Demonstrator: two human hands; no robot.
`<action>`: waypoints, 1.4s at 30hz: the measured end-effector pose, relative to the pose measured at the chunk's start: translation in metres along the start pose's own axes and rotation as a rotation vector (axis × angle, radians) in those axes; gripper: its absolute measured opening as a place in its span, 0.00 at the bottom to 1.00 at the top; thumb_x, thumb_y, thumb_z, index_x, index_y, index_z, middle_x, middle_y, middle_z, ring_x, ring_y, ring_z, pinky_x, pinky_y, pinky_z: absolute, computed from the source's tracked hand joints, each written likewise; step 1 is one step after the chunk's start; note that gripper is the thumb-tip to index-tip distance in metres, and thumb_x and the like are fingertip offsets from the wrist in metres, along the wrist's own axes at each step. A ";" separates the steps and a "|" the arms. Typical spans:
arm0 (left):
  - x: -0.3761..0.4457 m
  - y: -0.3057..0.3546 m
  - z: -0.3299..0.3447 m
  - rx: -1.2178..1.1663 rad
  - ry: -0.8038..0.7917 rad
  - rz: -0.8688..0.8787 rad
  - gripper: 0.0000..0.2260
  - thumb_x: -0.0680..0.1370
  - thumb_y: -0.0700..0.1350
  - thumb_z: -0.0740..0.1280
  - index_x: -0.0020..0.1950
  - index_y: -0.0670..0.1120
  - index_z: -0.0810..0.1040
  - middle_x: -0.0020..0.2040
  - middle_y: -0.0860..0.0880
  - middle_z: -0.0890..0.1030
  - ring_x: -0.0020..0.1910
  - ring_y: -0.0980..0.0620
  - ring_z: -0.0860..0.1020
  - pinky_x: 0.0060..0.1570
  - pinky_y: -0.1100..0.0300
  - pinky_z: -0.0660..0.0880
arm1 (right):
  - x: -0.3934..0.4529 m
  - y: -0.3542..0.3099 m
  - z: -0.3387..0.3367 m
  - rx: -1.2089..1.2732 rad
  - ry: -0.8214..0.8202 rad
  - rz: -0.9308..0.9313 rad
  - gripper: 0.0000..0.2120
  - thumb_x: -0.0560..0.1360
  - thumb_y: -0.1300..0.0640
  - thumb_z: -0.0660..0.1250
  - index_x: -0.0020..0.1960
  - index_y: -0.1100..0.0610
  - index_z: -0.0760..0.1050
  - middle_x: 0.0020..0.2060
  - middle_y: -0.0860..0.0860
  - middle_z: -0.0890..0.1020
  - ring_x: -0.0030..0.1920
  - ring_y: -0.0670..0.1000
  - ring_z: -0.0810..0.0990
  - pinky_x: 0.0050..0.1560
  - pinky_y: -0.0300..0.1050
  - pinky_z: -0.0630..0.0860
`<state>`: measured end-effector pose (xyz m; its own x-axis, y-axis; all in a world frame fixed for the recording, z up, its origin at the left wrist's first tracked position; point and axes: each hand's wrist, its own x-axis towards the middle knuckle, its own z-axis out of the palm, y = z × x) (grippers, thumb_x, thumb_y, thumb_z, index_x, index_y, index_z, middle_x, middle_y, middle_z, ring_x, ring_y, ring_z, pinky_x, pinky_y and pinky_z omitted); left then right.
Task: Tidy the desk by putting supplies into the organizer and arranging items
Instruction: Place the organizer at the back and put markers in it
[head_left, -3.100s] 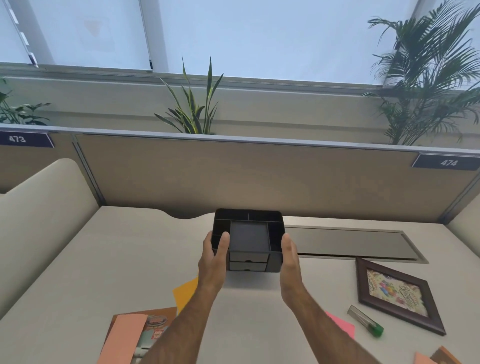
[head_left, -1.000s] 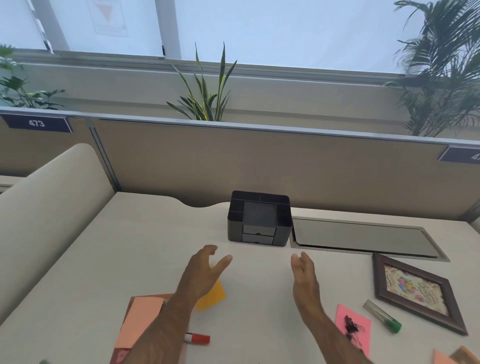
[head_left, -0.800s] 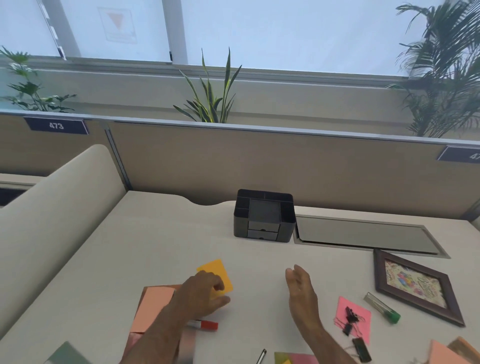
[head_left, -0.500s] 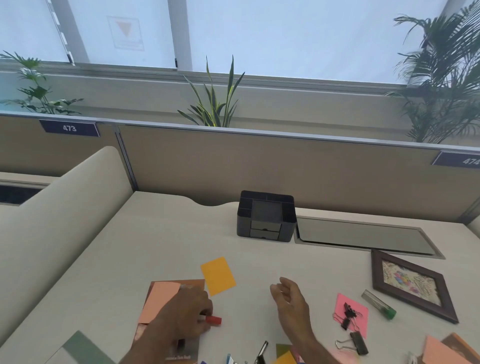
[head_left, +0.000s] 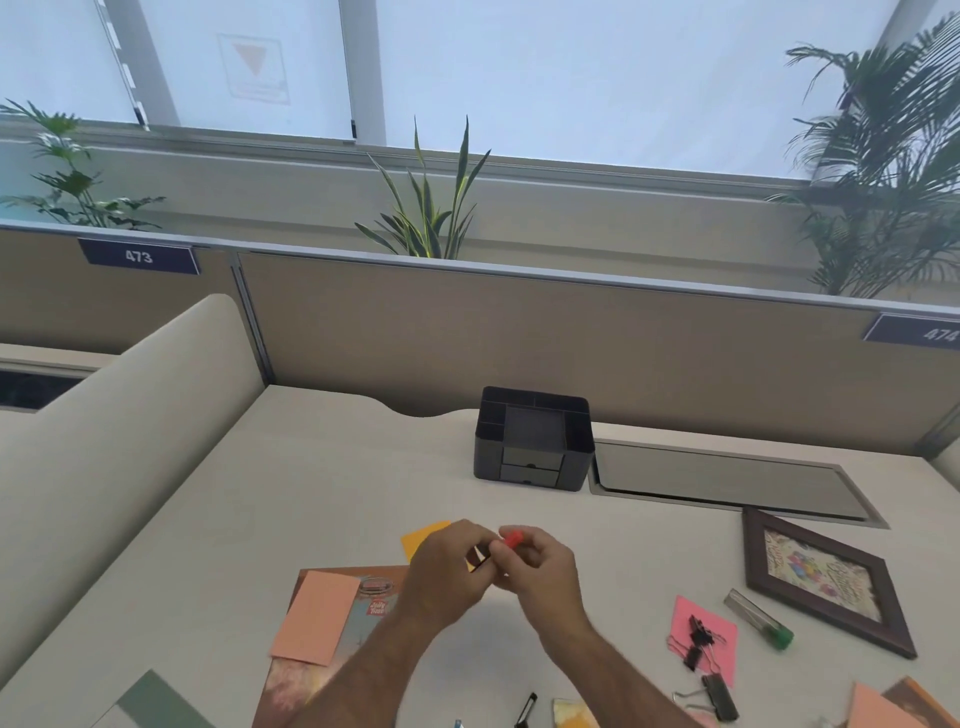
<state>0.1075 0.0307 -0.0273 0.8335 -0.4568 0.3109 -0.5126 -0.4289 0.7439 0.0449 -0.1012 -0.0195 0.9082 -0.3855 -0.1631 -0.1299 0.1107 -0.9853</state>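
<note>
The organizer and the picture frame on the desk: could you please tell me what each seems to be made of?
The organizer looks like matte black moulded plastic: uniform dark walls, rounded corners, little shine. The picture frame looks like dark brown wood or a wood-look finish, with a stepped moulding and a slight sheen; real wood cannot be confirmed from here.

1. The desk organizer looks like matt black plastic.
2. The tabletop is a smooth, pale, matt laminate.
3. The picture frame is dark, slightly glossy wood.
4. The orange sticky note and pink sticky note are matt paper.
5. The binder clips show black metal with wire handles.
</note>
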 end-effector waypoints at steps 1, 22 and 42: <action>0.003 0.002 0.002 -0.011 0.020 -0.006 0.04 0.71 0.48 0.69 0.44 0.51 0.82 0.38 0.57 0.81 0.36 0.57 0.78 0.37 0.58 0.76 | 0.004 -0.005 0.001 0.005 0.008 -0.010 0.06 0.73 0.65 0.73 0.50 0.60 0.80 0.41 0.58 0.86 0.46 0.58 0.86 0.47 0.52 0.83; 0.046 -0.089 0.044 0.695 -0.277 -0.232 0.45 0.71 0.78 0.44 0.74 0.49 0.68 0.76 0.48 0.65 0.74 0.45 0.65 0.70 0.41 0.53 | 0.190 -0.121 -0.004 -0.410 0.408 -0.469 0.07 0.72 0.54 0.75 0.49 0.52 0.82 0.40 0.43 0.85 0.44 0.43 0.83 0.54 0.48 0.79; 0.031 -0.111 0.063 0.709 -0.187 -0.153 0.38 0.74 0.74 0.53 0.72 0.49 0.71 0.74 0.45 0.69 0.74 0.46 0.62 0.67 0.37 0.56 | 0.268 -0.069 -0.007 -0.858 0.287 -0.169 0.10 0.77 0.50 0.68 0.54 0.54 0.81 0.48 0.51 0.85 0.49 0.53 0.82 0.51 0.43 0.76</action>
<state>0.1774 0.0147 -0.1374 0.8897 -0.4490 0.0821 -0.4563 -0.8691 0.1910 0.2942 -0.2181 0.0040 0.8233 -0.5598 0.0935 -0.3588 -0.6411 -0.6784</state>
